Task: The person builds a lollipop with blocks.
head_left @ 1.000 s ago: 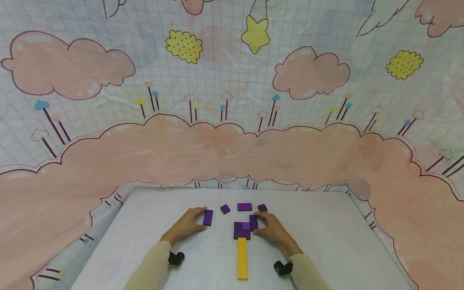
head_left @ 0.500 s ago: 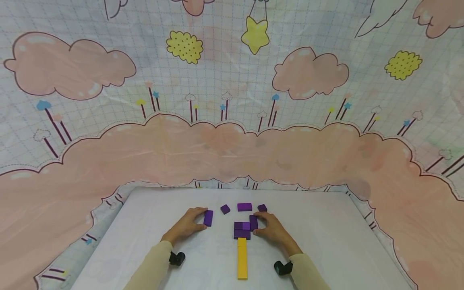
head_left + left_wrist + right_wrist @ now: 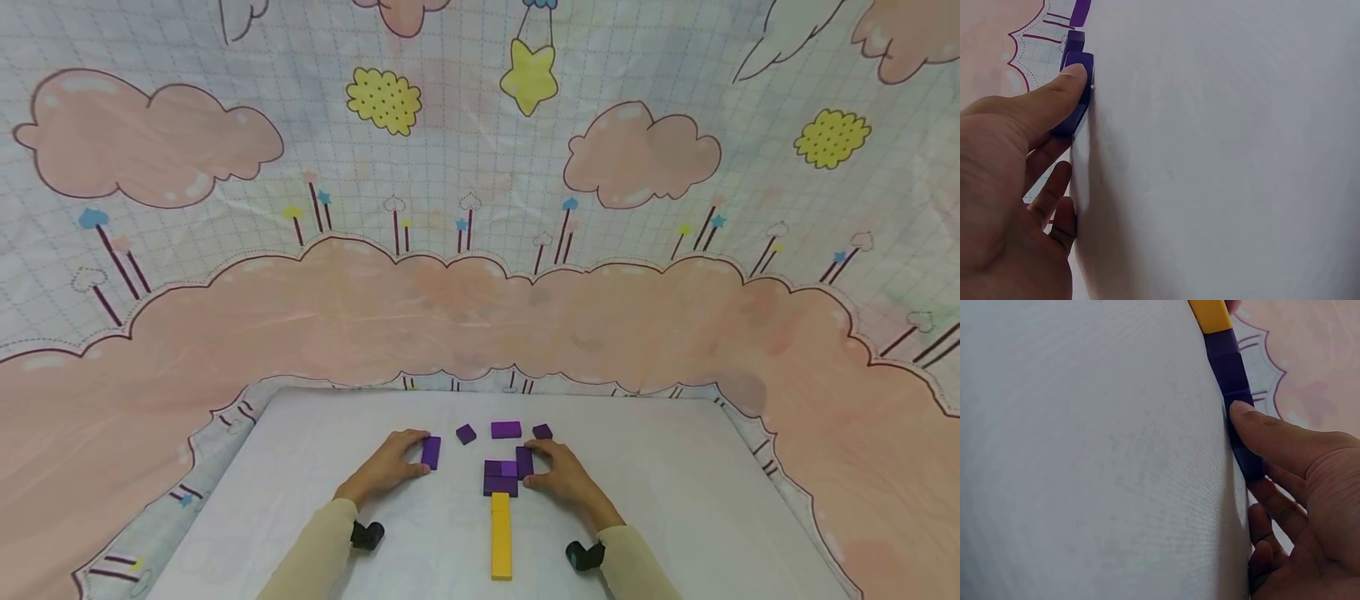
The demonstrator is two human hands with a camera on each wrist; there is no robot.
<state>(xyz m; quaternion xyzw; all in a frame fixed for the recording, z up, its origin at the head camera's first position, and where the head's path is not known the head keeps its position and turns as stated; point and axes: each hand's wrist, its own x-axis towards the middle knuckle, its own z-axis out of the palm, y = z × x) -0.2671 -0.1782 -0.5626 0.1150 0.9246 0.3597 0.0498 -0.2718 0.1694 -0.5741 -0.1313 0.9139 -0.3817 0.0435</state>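
The left hand (image 3: 386,467) pinched a violet rectangular block (image 3: 431,453) end to end: thumb at the near end, forefinger at the far end, the gap between them set to the block's length. This block had flat faces and straight edges, appeared bluish in the left wrist view, and stood slightly slanted.

The right hand (image 3: 566,477) held a dark purple rectangular block (image 3: 524,463) in the same manner, thumb near and forefinger far, its digits parted by one block length. That block lay lengthwise away from the person, its left side against the light purple square block (image 3: 509,468).

Left of the right-hand grip, the light square adjoined a dark purple square block (image 3: 492,468); a dark purple crosswise bar (image 3: 500,486) lay along the near side of both. A smooth yellow strip (image 3: 501,542) extended from the bar toward the person.

Beyond the right-hand grip lay a small dark purple block (image 3: 542,432). Between the two grips, farther out, were a bright purple rectangular block (image 3: 506,430) and a small, diagonally turned purple block (image 3: 466,434).
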